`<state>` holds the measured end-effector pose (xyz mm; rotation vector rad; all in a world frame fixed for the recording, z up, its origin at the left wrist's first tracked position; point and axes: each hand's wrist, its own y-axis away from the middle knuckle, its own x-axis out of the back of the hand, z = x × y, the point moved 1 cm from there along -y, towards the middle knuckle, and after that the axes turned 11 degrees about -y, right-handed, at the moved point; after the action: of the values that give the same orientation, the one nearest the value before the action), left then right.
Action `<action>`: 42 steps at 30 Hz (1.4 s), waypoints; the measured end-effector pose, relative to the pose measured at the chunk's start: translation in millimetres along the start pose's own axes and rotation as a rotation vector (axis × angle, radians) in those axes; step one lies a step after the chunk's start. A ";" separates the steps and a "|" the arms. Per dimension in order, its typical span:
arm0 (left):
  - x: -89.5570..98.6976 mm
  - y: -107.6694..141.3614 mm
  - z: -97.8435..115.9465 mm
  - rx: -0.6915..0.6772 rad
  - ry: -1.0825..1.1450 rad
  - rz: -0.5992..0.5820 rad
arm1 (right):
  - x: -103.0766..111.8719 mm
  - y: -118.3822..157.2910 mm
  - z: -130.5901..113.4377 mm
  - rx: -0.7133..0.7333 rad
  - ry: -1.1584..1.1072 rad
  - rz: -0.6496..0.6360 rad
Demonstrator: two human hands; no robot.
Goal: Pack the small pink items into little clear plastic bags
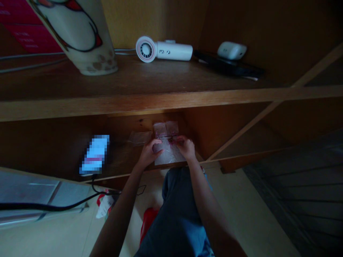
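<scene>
On the lower shelf lies a white sheet [167,157], which may be paper or plastic. Two small clear zip bags [160,129] are at its far edge, with tiny dark reddish bits along their lower ends. My left hand [149,154] rests at the sheet's left side, thumb and forefinger apart with nothing between them. Over the right part of the sheet, my right hand [186,146] has its fingers pinched together beside a small dark-red cluster [171,141]. What the fingertips hold is too small to make out. Left of the sheet is another clear bag [139,137].
A lit phone [95,155] stands at the lower shelf's left, a black cable [53,206] near it. Above, the upper shelf [150,84] holds a large printed cup [80,35], a white handheld fan [171,51], and a small white case [232,50] on a dark flat object [227,66].
</scene>
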<state>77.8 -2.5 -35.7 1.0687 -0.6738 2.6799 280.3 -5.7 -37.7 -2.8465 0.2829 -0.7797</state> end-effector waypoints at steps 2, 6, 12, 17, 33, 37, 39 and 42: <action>0.0 -0.1 -0.4 0.003 -0.005 -0.009 | -1.1 0.3 -0.7 0.009 0.068 0.039; 0.0 -0.3 -1.1 -0.008 -0.009 -0.013 | -3.7 0.2 -1.6 0.034 0.109 0.055; 0.1 0.2 -0.9 -0.007 -0.031 -0.007 | -3.3 -1.3 -0.6 -0.004 0.097 0.046; 0.8 0.3 -0.5 -0.021 -0.018 0.001 | -3.9 -3.5 2.3 0.014 -0.235 0.003; -1.1 0.4 -2.5 -0.020 -0.010 0.001 | -13.7 0.2 -10.6 0.008 -0.665 -0.304; -0.4 0.5 -1.9 -0.032 -0.004 0.002 | -14.8 0.4 -8.6 0.025 -0.645 -0.294; -0.5 0.4 -2.3 -0.035 -0.006 0.010 | -14.4 0.3 -9.0 0.043 -0.627 -0.280; -1.1 0.2 -3.4 -0.036 -0.012 0.020 | -13.0 -0.3 -9.7 0.051 -0.582 -0.236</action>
<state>76.5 -1.1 -38.7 1.0759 -0.7358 2.6702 264.3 -3.5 -35.8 -2.9279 -0.1551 0.0359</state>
